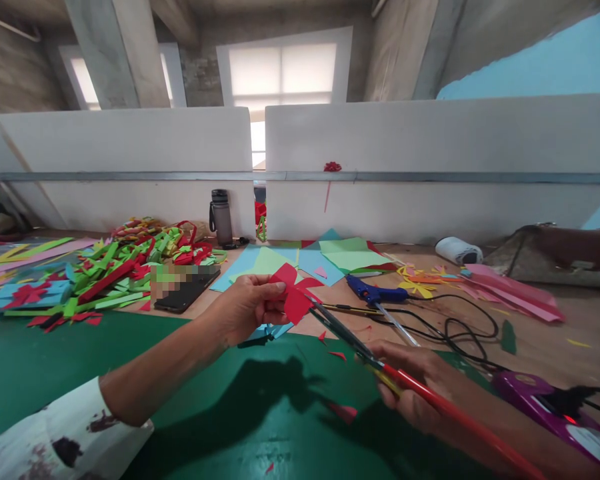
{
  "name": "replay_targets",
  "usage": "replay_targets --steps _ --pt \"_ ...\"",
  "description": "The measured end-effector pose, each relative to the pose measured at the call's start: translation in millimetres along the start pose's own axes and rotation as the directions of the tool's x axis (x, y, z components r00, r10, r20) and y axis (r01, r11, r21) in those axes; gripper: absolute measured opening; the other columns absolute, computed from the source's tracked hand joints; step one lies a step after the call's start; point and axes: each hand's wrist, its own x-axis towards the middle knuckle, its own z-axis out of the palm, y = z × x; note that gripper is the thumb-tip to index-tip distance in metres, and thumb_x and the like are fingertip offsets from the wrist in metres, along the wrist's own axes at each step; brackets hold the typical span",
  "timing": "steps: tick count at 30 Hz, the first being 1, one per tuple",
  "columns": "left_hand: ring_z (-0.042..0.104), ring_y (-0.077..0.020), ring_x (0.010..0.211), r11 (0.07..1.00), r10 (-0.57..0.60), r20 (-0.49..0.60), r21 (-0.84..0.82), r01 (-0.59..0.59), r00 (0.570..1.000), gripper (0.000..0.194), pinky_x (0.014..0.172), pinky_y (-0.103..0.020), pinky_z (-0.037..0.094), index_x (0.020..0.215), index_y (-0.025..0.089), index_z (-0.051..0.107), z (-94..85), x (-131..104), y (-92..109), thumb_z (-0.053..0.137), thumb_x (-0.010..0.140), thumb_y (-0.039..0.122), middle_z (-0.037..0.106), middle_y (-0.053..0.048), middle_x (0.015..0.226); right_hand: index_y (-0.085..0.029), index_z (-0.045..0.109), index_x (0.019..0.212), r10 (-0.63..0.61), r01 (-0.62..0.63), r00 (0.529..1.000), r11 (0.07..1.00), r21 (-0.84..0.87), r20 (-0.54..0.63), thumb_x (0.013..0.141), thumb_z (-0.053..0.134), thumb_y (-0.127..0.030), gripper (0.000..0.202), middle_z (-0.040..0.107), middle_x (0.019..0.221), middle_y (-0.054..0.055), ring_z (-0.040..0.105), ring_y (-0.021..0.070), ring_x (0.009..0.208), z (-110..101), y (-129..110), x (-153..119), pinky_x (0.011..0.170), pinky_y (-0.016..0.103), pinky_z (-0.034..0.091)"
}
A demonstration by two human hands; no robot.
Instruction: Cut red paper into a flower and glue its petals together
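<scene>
While the left hand pinches red paper by one edge, the right hand, apart, grips scissors, tips perhaps touching the opposite edge.

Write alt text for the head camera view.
A person's left hand holds a red paper flower while the right hand holds scissors close to it, above a green surface. Beyond are paper strips, a bottle and a blue glue gun.

Site: paper-craft workshop, by appearance. Bare concrete pillar stands behind white partitions; bench carries cut paper strips, glue gun.
</scene>
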Motion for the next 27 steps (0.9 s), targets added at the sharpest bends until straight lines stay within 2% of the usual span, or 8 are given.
replay_targets --steps 4,10,16,20,27 --pt "0.061 -0.0126 0.049 1.0 -0.024 0.004 0.016 0.024 1.0 0.01 0.05 -0.025 0.054 0.069 0.009 0.058 0.1 0 0 0.054 0.079 0.006 0.061 -0.004 0.058 -0.018 0.058 0.11 0.102 -0.105 0.994 0.989 0.103 0.039 0.074 0.055 -0.06 0.055 0.05 0.061 -0.002 0.04 0.0082 0.047 2 12 -3 0.039 0.018 0.031" --pt "0.06 -0.012 0.049 1.0 -0.026 0.015 0.01 0.026 1.0 0.009 0.049 -0.024 0.054 0.071 0.009 0.059 2.9 -1 -1 0.054 0.078 0.006 0.06 -0.002 0.056 -0.023 0.056 0.113 0.112 -0.107 0.994 0.963 0.249 -0.006 0.072 0.055 -0.063 0.058 0.051 0.059 -0.003 0.041 0.0076 0.044 9 26 -4 0.037 0.018 0.035" --pt "0.062 -0.0135 0.053 0.999 -0.032 -0.022 0.035 0.033 0.999 0.005 0.05 -0.024 0.054 0.075 0.008 0.058 6.5 -2 -1 0.055 0.078 0.007 0.063 -0.007 0.063 -0.022 0.056 0.114 0.079 -0.06 0.995 0.958 0.279 -0.055 0.074 0.056 -0.061 0.056 0.05 0.06 -0.003 0.039 0.0067 0.042 13 30 -8 0.035 0.017 0.032" --pt "0.063 -0.0148 0.056 0.999 -0.026 -0.033 0.039 0.027 0.999 0.001 0.052 -0.026 0.055 0.078 0.009 0.058 5.6 -2 -3 0.057 0.077 0.009 0.062 -0.006 0.064 -0.022 0.053 0.116 0.092 -0.088 0.996 0.952 0.292 -0.002 0.076 0.056 -0.058 0.054 0.05 0.061 -0.003 0.038 0.0059 0.043 10 30 -9 0.035 0.016 0.031" --pt "0.063 -0.0148 0.055 0.997 -0.016 -0.057 0.07 0.02 0.998 0.001 0.052 -0.026 0.055 0.077 0.009 0.059 8.1 -5 -2 0.058 0.076 0.009 0.059 -0.004 0.059 -0.02 0.055 0.113 0.099 -0.094 0.995 0.978 0.186 -0.017 0.076 0.055 -0.059 0.054 0.049 0.059 -0.004 0.036 0.0065 0.045 7 22 -6 0.038 0.016 0.031"
